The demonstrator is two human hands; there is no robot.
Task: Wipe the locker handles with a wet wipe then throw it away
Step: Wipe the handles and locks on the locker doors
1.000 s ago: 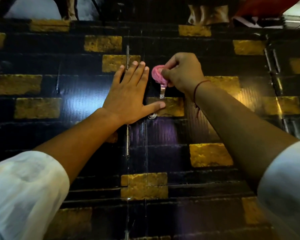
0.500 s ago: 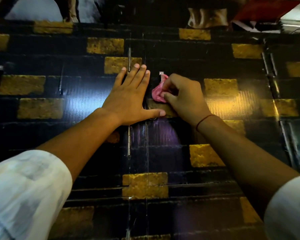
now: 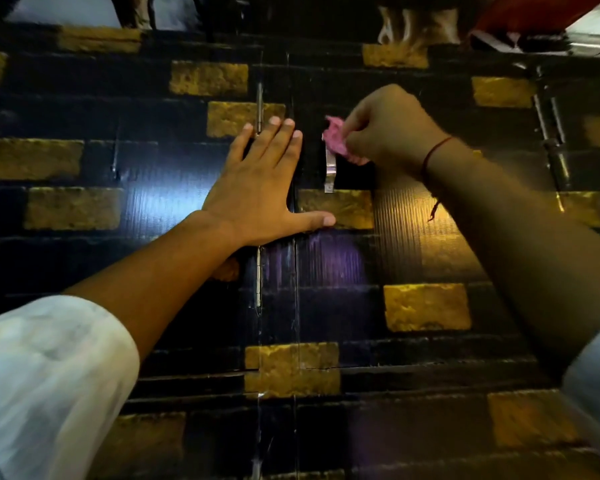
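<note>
At two o'clock from the flat, straight-fingered left hand (image 3: pixel 257 188), the right hand (image 3: pixel 388 129) pinches a pink wet wipe (image 3: pixel 338 140) against the metal handle (image 3: pixel 330 169). Wiping looks underway; other handles and disposal probably remain.

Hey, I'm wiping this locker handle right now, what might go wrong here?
The pink wipe is bunched small in the right hand, so it may cover only the top of the metal handle and miss the lower end. The left hand lies flat across the door seam; if the door swings, fingers might get caught.
</note>
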